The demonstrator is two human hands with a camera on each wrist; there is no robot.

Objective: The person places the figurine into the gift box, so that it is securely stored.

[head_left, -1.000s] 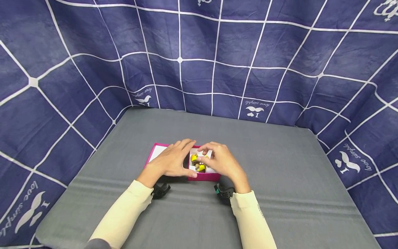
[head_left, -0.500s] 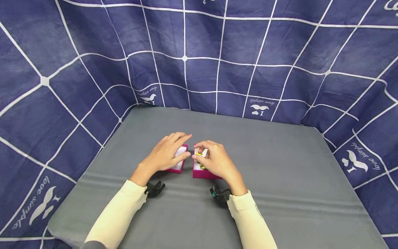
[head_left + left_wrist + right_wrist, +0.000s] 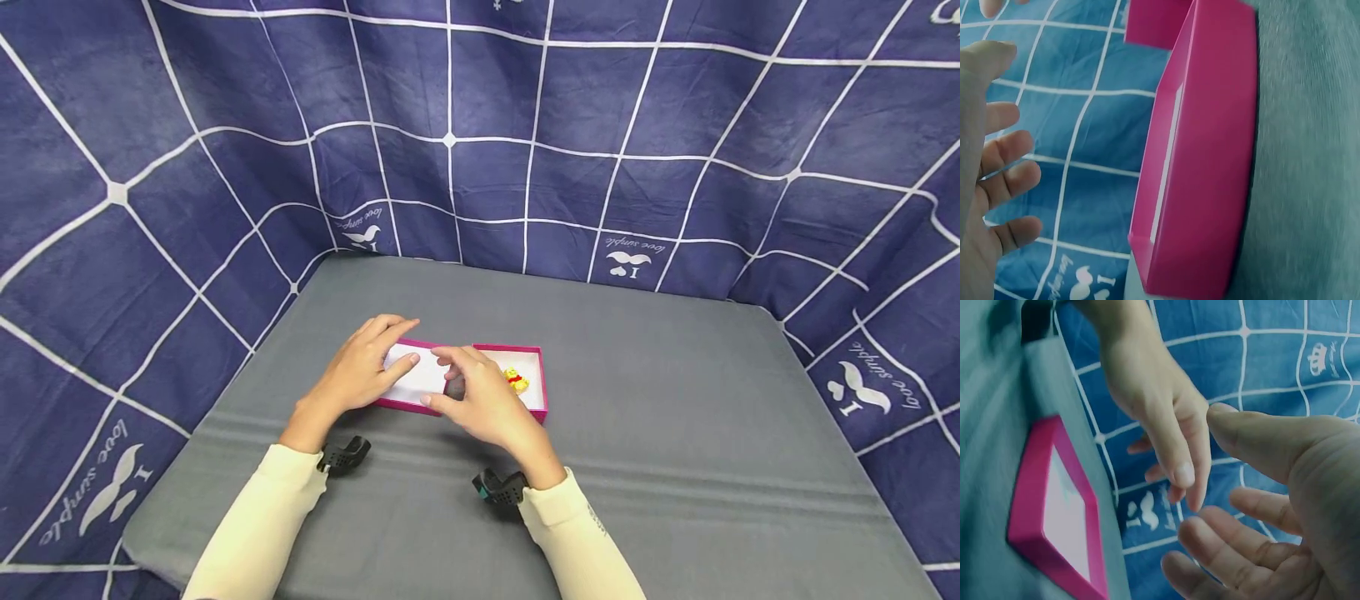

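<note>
Two shallow pink boxes with white insides sit side by side on a grey surface. My left hand hovers over the left end of the left box, its fingers loosely bent and holding nothing. My right hand is above the gap between the boxes, thumb and fingers spread apart with nothing between them. In the right box a small yellow-and-red figure shows beside the hand. The rest of that box's inside is hidden by the hand. In the right wrist view, the left hand is past my right fingertips.
A grey cloth-covered surface spreads around the boxes. Blue fabric with white lines hangs behind and at both sides. A black band with a camera is on my right wrist, and another black band is on the left.
Both hands have moved left. My right hand has come away from the yellow items in the right box and its fingers have spread, uncovering a yellow-and-red figure.
</note>
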